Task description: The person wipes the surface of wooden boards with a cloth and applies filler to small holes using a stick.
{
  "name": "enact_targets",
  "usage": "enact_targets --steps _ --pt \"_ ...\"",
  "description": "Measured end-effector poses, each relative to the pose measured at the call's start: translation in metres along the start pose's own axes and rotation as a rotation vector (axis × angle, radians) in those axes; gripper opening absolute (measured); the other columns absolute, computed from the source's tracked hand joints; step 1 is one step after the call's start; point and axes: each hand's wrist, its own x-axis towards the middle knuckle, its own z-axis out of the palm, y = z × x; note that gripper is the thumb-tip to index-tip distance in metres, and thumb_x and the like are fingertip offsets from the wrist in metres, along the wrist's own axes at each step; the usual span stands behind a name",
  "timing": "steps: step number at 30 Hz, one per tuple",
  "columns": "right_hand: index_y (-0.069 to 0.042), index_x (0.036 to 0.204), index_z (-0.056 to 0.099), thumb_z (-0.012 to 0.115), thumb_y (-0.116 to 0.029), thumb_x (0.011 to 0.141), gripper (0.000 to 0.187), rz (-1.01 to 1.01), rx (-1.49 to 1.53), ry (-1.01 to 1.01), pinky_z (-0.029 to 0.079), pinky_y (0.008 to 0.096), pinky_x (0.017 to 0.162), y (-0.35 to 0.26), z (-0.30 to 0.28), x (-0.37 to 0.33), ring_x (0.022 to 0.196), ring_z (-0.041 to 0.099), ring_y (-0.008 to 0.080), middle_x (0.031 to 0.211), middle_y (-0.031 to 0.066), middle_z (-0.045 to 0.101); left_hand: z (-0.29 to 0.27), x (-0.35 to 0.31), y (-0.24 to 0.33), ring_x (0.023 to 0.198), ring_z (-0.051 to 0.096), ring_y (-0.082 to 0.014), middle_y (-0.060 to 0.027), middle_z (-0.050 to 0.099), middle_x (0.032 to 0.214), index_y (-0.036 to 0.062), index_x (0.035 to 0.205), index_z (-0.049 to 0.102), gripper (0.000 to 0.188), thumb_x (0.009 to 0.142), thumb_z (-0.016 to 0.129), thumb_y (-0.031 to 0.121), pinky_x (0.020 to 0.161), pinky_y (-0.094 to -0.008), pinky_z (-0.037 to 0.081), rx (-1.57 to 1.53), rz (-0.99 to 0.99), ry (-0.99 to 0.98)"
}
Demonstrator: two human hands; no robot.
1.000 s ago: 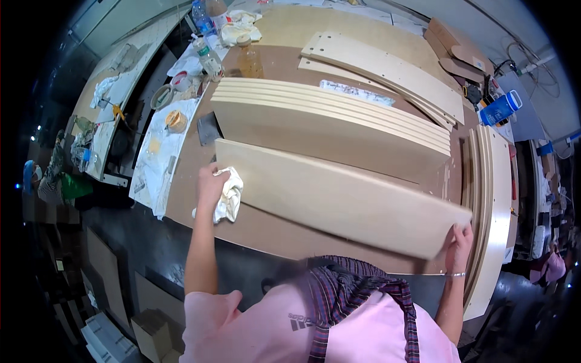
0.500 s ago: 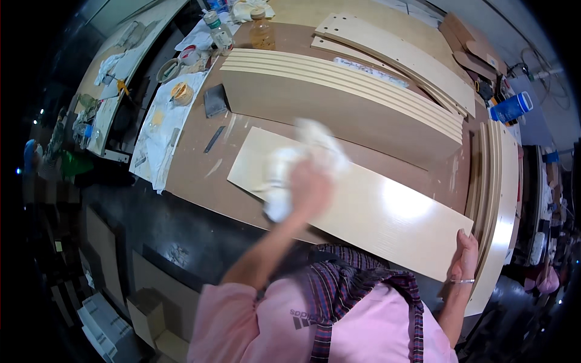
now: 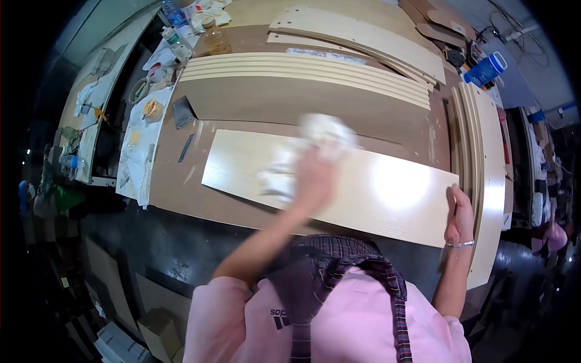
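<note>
A long pale board with a glossy face lies on the brown worktable, its near edge toward my body. My left hand, blurred by motion, presses a bunched white cloth against the left half of the board; loose folds of the cloth stick out on both sides of the hand. My right hand grips the board's right end, fingers around its edge. Behind the board stands a row of similar boards on edge, packed together.
More boards stand on edge at the right. Loose boards lie at the back. A grey sanding block and a dark flat strip lie at the left. Bottles, an orange-filled cup and a blue canister stand around the edges.
The left hand and cloth have shifted slightly rightward relative to the board. The right hand keeps its grip on the board's end. The whole view has turned slightly.
</note>
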Motion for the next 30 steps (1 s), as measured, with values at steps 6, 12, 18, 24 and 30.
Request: enact_targets --steps 6,12,18,24,30 --pt "0.002 0.120 0.055 0.050 -0.028 0.098 0.037 0.116 0.241 -0.286 0.051 0.0350 0.091 -0.007 -0.016 0.002 0.104 0.062 0.0205 0.115 0.0121 0.063 0.006 -0.030 0.110 0.100 0.061 -0.0267 -0.0130 0.067 0.100 0.0058 0.105 0.069 0.025 0.080 0.066 0.008 0.090 -0.0363 0.047 -0.870 0.748 -0.886" --pt "0.000 0.120 0.055 0.041 -0.043 0.100 0.049 0.120 0.302 -0.190 0.051 0.0357 0.090 -0.015 0.001 0.003 0.103 0.062 0.0222 0.113 0.0118 0.063 -0.006 0.069 0.140 0.110 0.058 -0.0236 -0.0161 0.059 0.122 0.0033 0.127 0.056 0.039 0.088 0.055 0.009 0.092 -0.0370 0.049 -0.720 0.245 -0.406" --pt "-0.002 0.107 0.060 0.036 -0.053 0.099 0.057 0.085 0.267 -0.073 0.052 0.0327 0.082 -0.014 -0.002 0.001 0.092 0.063 0.0197 0.101 0.0102 0.066 0.004 -0.008 0.114 0.095 0.061 -0.0252 -0.0039 0.065 0.091 0.0154 0.099 0.071 0.029 0.072 0.066 0.009 0.109 -0.0473 0.032 -0.093 0.901 -1.248" --pt "-0.002 0.105 0.062 0.035 -0.055 0.098 0.059 0.039 0.297 -0.158 0.054 0.0324 0.080 -0.002 -0.007 0.008 0.093 0.065 0.0185 0.099 0.0104 0.067 -0.007 0.051 0.143 0.103 0.055 -0.0300 -0.0113 0.063 0.104 0.0027 0.095 0.065 0.024 0.076 0.065 0.018 0.092 -0.0405 0.042 -0.348 0.756 -0.445" --pt "0.001 0.113 0.059 0.034 -0.054 0.099 0.062 0.091 0.389 -0.260 0.053 0.0332 0.085 -0.015 -0.004 -0.004 0.097 0.065 0.0204 0.102 0.0137 0.067 0.038 -0.001 0.114 0.112 0.052 -0.0329 -0.0108 0.055 0.130 0.0137 0.120 0.060 0.049 0.072 0.067 0.010 0.092 -0.0487 0.039 -0.043 1.080 -0.446"
